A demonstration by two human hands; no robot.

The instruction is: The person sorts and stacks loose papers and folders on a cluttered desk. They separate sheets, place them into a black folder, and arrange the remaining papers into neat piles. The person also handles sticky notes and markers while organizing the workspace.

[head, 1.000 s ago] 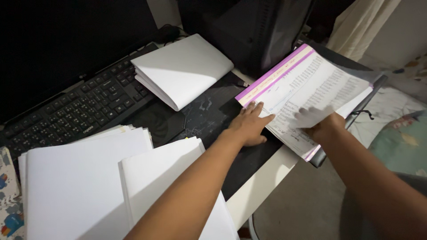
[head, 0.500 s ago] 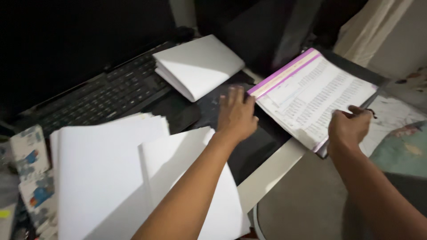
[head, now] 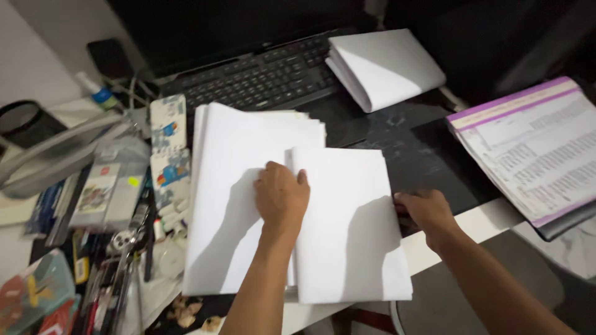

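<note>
Seen from above, two bare hands work at a cluttered dark surface (head: pixel 410 155). The left hand (head: pixel 281 197) lies palm down, fingers curled loosely, on the left edge of a folded stack of white paper (head: pixel 347 229), its grip not closed around anything. The right hand (head: pixel 426 211) rests at the right edge of the same stack, fingers touching that edge; whether its grip pinches the sheets cannot be told. This folded stack lies near the front edge of the surface and overlaps a larger pile of white sheets (head: pixel 230 186) spread to its left.

Behind the papers sits a black keyboard (head: pixel 261 77) below a dark monitor (head: pixel 236 28). A second folded bundle of white paper (head: pixel 388 65) lies partly over the keyboard's right end. At the far right, a printed sheet with a purple border (head: pixel 534 149) rests on a dark clipboard, well apart from both hands. To the left of the large pile lies a jumble of small packets, pens and cards (head: pixel 118 205), too cluttered to tell apart.
</note>
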